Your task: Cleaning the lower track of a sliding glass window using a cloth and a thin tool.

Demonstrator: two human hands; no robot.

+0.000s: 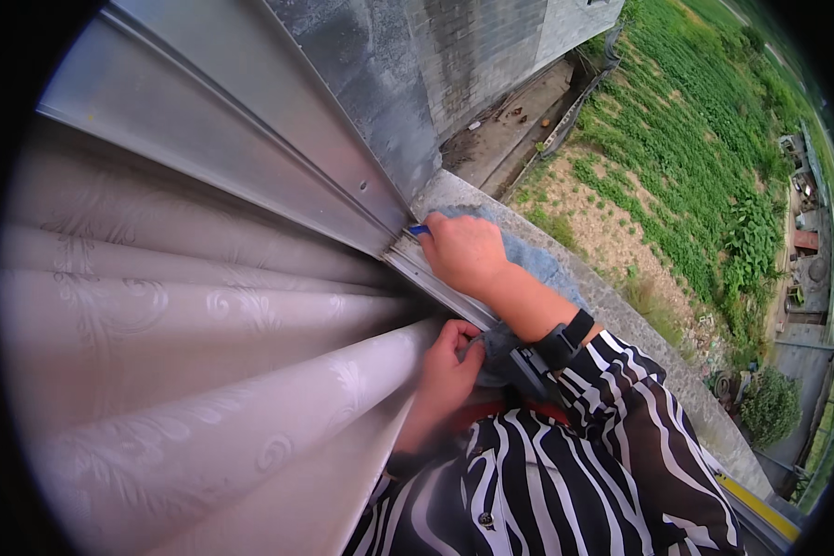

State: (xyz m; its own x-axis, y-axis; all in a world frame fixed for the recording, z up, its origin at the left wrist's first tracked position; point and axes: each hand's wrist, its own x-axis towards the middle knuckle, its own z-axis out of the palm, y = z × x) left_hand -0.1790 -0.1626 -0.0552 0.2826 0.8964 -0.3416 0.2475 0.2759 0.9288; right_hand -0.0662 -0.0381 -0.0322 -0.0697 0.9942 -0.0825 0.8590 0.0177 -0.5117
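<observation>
My right hand point(464, 251) is closed around a small blue object point(419, 229), mostly hidden in the fist, at the corner of the aluminium window track point(434, 278). Beneath that hand and forearm, a blue-grey cloth point(538, 260) lies along the sill. Lower down, my left hand point(453, 358) pinches a dark grey cloth point(500, 344) between thumb and fingers, beside the inner edge of the track. A black band point(563, 340) circles my right wrist.
Pale patterned curtains point(250, 375) hang at the left, close to my left hand. The metal window frame point(250, 118) rises above them. Outside the concrete ledge point(667, 361) is a drop to a green field point(681, 139). A block wall point(486, 55) stands beyond.
</observation>
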